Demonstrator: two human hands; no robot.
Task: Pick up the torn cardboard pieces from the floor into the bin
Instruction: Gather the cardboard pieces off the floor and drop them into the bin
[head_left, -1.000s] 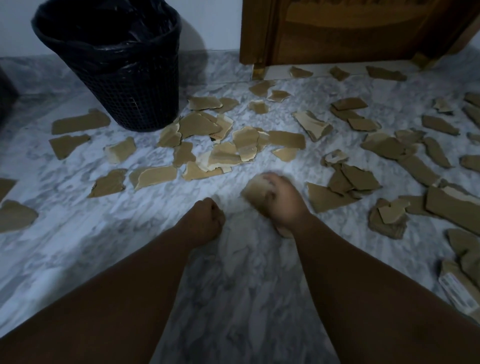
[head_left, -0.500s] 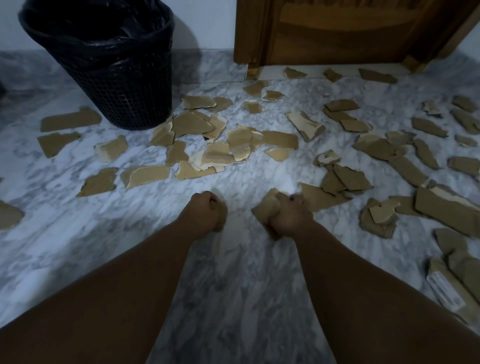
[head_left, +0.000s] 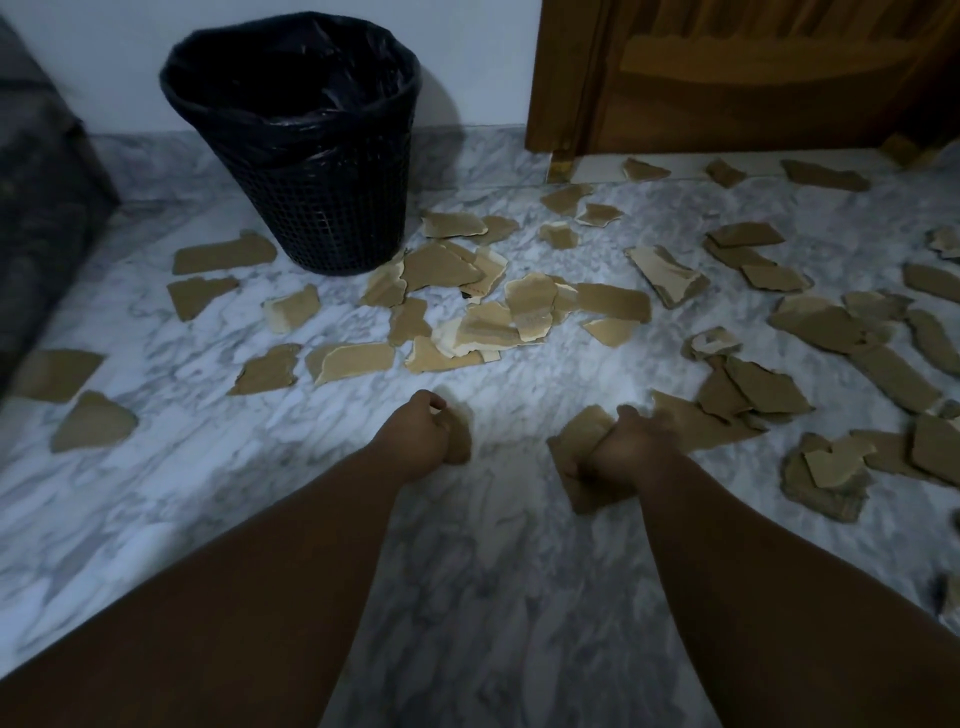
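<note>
Several torn brown cardboard pieces (head_left: 483, 317) lie scattered over the marble floor, thickest in the middle and at the right. The black mesh bin (head_left: 322, 218), lined with a black bag, stands at the back left against the wall. My right hand (head_left: 631, 452) is closed on a bunch of cardboard pieces (head_left: 584, 441) just above the floor. My left hand (head_left: 418, 434) is curled into a fist, with a small brown cardboard piece (head_left: 460, 441) showing at its fingers.
A wooden door and frame (head_left: 727, 93) stand at the back right. A dark piece of furniture (head_left: 36, 208) fills the left edge. More cardboard (head_left: 826, 467) is piled at the right, near my right forearm.
My left hand has curled into a fist. My right hand has tightened on its bunch of cardboard. The view has swung left, so the bin sits nearer the middle.
</note>
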